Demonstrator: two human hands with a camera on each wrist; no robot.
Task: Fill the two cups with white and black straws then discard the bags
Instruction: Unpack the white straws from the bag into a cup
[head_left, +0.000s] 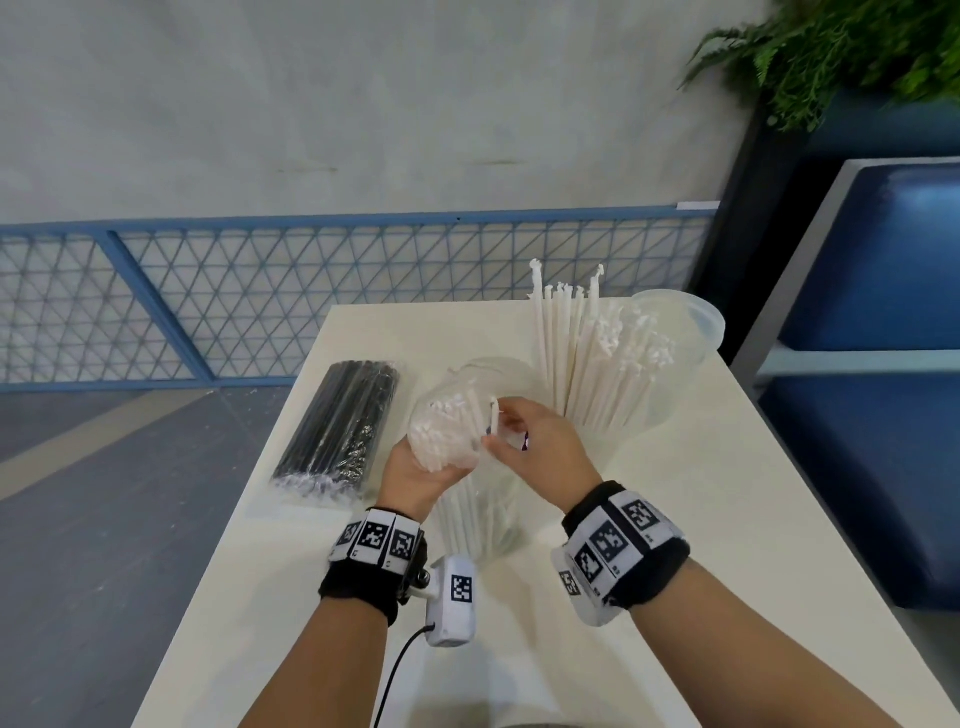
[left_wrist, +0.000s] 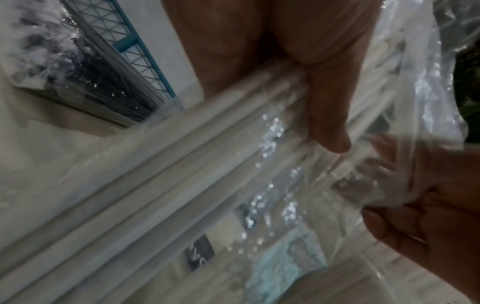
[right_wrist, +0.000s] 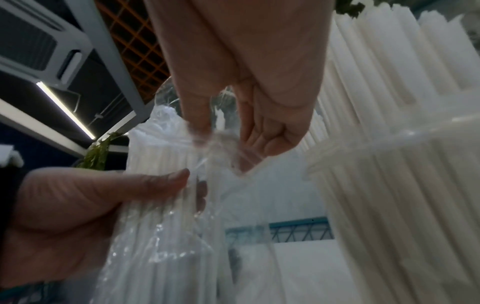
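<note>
Above the table's (head_left: 701, 519) middle, the left hand (head_left: 415, 475) grips a clear bag of white straws (head_left: 447, 434) — the right hand (head_left: 540, 447) pinches one straw (head_left: 493, 418) at its mouth. Toward the far right corner stands a cup (head_left: 639, 384) packed with white straws; a black-straw bag (head_left: 340, 428) lies along the left edge.

Bagged black straws (head_left: 340, 426) block left; table's (head_left: 727, 519) right side open.
</note>
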